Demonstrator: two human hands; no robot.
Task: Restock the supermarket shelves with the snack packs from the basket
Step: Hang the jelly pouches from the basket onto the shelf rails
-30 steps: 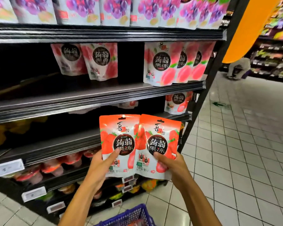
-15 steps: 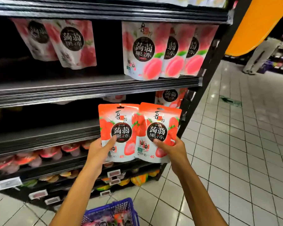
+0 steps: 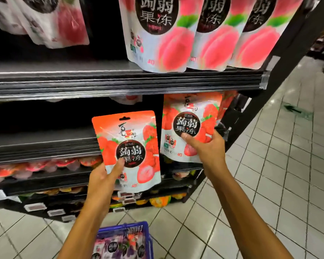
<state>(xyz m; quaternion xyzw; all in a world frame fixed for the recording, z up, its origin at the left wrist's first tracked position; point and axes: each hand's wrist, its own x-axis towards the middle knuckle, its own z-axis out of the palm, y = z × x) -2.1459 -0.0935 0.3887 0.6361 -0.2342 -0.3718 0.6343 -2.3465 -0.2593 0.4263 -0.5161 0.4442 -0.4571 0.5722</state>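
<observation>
Since the earlier frame the two packs, then held side by side, have parted: the right one is now higher and further in, and the camera is closer to the shelves.

Black supermarket shelves (image 3: 120,81) fill the upper left, their top and left end cut off. White floor tiles (image 3: 269,165) run off to the right.

Three large pink peach packs (image 3: 163,34) stand on the upper shelf, their tops out of frame. Blurred paler packs (image 3: 54,21) sit further left.

The right strawberry pack (image 3: 189,128) is in the bay under that shelf, at its right end. Its top edge is hidden behind the shelf lip, and whether its base touches the shelf below cannot be told. The left strawberry pack (image 3: 127,146) is upright in front of the shelves, lower down and clear of them.

A blue basket (image 3: 148,238) stands on the floor between the forearms, cut off by the bottom edge. The packs inside it are too blurred to read.

The right hand (image 3: 208,148) pinches its pack low down, thumb on the front and fingers hidden behind. The left hand (image 3: 101,176) pinches its pack at the lower left corner in the same way.

Red jelly cups (image 3: 36,167) line a lower shelf, out of focus.
</observation>
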